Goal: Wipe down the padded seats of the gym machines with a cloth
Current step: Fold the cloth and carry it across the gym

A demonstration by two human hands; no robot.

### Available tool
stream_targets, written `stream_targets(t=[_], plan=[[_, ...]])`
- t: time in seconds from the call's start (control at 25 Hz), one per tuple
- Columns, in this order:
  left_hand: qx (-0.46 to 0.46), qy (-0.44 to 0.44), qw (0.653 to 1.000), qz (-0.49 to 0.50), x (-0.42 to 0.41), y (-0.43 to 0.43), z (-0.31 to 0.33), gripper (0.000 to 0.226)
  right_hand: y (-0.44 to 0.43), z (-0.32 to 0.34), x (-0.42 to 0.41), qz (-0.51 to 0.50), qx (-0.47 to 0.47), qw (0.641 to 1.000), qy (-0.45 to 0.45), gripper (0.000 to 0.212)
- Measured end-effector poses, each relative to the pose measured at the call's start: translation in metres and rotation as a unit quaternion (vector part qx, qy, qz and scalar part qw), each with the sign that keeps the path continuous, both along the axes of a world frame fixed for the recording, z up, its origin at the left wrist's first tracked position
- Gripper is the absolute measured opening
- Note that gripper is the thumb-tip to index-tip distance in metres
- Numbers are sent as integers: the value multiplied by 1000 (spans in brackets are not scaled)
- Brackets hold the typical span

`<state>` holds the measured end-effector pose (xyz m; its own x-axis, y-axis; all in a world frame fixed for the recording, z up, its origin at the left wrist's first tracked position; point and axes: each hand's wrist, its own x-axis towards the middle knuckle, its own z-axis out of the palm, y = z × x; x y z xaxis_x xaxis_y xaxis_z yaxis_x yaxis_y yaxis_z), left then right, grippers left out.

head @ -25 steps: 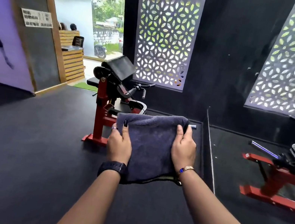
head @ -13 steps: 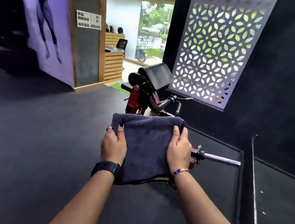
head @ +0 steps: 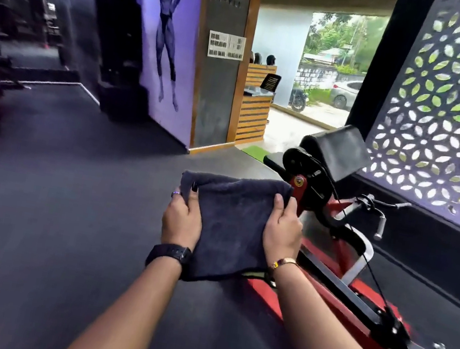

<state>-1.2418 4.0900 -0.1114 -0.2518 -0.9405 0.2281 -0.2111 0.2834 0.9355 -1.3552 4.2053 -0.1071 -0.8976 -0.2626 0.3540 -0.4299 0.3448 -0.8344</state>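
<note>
- Holding a dark grey, soft, folded towel cloth point(head: 231, 230) up in the air, in front of the body and above the dark rubber floor point(head: 63, 206).
- Gripping the cloth's left edge with the left hand point(head: 182, 221), with the thumb pressed on the front near the top corner and the fingers curled round the side.
- Gripping the cloth's right edge with the right hand point(head: 283, 233), with the thumb flat on the front and the fingers tucked behind, out of sight.
- Wearing a black wrist watch point(head: 168, 252) on the left arm, a small ring point(head: 175, 194) on a left finger and a thin gold bracelet point(head: 284, 262) on the right arm.
- Not yet touching any pad with the cloth.
- Just past the cloth, to the right: a red and black metal gym machine point(head: 322, 307), with a big black tilted pad point(head: 337, 150) up high and a small flat black padded seat point(head: 274, 160) lower, to its left.
- On the right wall, beside the machine: a white cut-out panel with leaf-shaped holes point(head: 454, 115).
- Further back: a purple wall picture of a strong body point(head: 166, 40) and a wooden slatted desk point(head: 255, 102) by the open doorway.
</note>
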Motion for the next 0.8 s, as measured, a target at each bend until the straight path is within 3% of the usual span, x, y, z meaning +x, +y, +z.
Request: stream_targets(t=[0.48,0.8], plan=[[1,-1,982,188,-99,-243,-3,47,-294,-3,-134,200,-9,980,-5,38],[-15,-30,956,292,-155,-398,11,54,-478,9,-196,275,-10,961,-22,37]])
